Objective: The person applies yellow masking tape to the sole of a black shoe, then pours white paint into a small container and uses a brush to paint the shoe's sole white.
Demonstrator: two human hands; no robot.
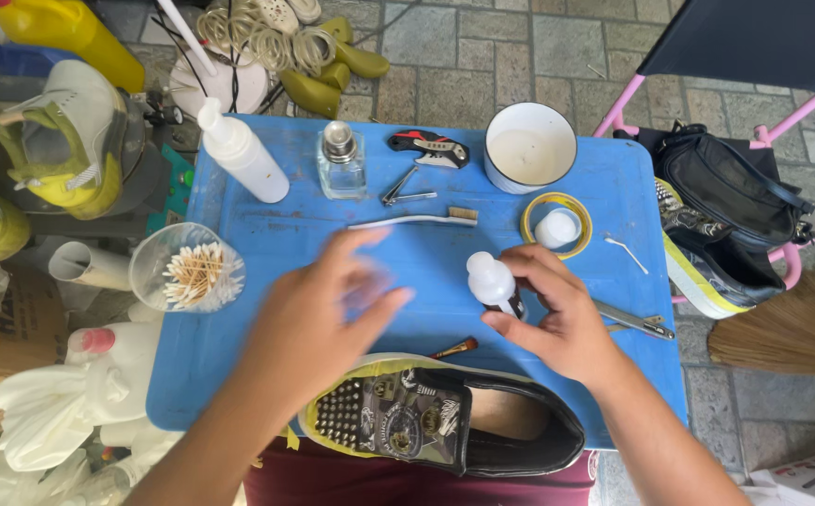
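My right hand (557, 323) grips a small dark bottle with a white cap (493, 280), held upright just above the blue table (267, 225). My left hand (318, 319) hovers blurred over the table's middle, fingers spread, holding nothing. Below both hands a black slip-on shoe (445, 422) with metal studs and yellow tape along its sole lies at the near edge. A thin paintbrush (456, 349) pokes out between the shoe and my right hand. A white toothbrush (414, 220) lies just beyond my left fingers.
On the table: a clear cup of cotton swabs (190, 270), white squeeze bottle (241, 153), glass bottle (342, 161), utility knife (430, 147), white mug (529, 147), tape roll with a white cap (557, 225), metal tools (637, 321). A black bag (731, 187) rests on a chair to the right.
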